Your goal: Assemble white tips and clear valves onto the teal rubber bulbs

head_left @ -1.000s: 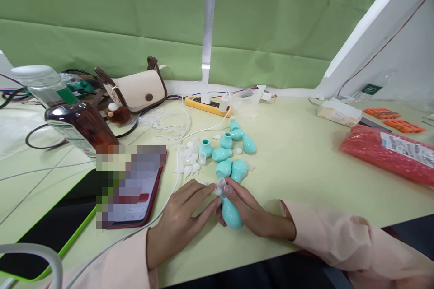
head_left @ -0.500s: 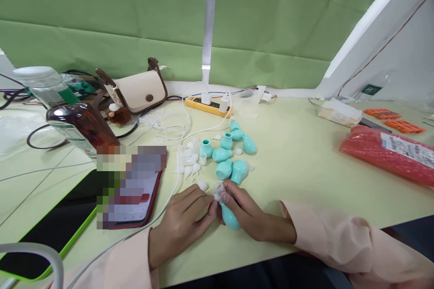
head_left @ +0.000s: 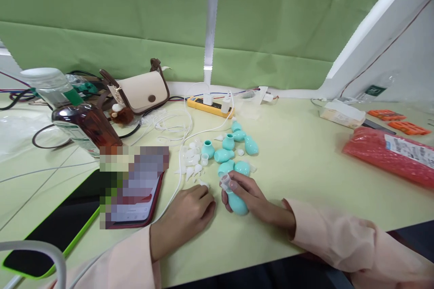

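Observation:
My right hand is wrapped round a teal rubber bulb with a clear tip at its top, held just above the table near the front edge. My left hand rests on the table beside it, fingers curled, with the fingertips by a small white cone-shaped tip; what they hold, if anything, is hidden. Behind the hands lie several more teal bulbs and a scatter of white tips.
A phone in a red case and a green-edged tablet lie at the left. A brown bottle, a cream handbag, a yellow power strip with white cables, and a red bubble-wrap packet stand around.
My left hand has drawn back from the bulb's tip and curled up on the table. My right hand has shifted the bulb slightly up and right.

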